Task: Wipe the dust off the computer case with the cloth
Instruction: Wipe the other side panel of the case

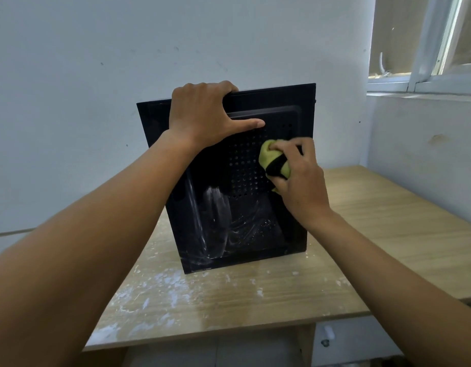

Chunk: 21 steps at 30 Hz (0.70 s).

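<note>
Case (245, 165) stands upright on the wooden table (361, 247). It looks like stiff sheet metal, probably light and tippy, so my left hand (202, 115) curls over its top edge to steady it, thumb flat on the panel. My right hand (300, 181) clutches the soft, bunched cloth (274, 160) against the vent holes. White smears show lower down.

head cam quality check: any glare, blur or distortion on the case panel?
Head view: daylight enters from the window, upper right; the black computer case reads very dark, no hard glare, pale streaks low on it look like dust; right hand and cloth slightly soft; wide-angle stretch enlarges both forearms near the bottom edge.
</note>
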{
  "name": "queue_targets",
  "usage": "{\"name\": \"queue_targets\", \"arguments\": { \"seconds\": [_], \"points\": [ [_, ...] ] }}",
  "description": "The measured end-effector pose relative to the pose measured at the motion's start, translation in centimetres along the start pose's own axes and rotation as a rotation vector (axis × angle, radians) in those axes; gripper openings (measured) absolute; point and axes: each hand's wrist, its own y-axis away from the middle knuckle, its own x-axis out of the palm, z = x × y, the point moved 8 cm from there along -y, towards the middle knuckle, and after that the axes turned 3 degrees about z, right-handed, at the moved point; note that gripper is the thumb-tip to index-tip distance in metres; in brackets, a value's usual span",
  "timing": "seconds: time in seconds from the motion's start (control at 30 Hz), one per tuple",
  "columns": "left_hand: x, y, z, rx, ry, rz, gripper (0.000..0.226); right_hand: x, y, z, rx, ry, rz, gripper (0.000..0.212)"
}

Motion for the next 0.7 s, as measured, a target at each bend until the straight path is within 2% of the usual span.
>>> {"name": "queue_targets", "arguments": {
  "seconds": [0.1,0.23,0.7],
  "points": [
    [-0.1,0.0,0.0,0.001,0.011,0.000,0.089,-0.2,-0.7,0.2,-0.005,-0.013,-0.020,0.050],
    [-0.1,0.0,0.0,-0.003,0.017,0.009,0.087,0.3,0.5,0.1,-0.059,0.041,0.034,0.050],
    [0.1,0.0,0.2,-0.002,0.022,0.015,0.088,6.0,11.5,-4.5,-0.010,0.208,0.397,0.075]
  ]
}}
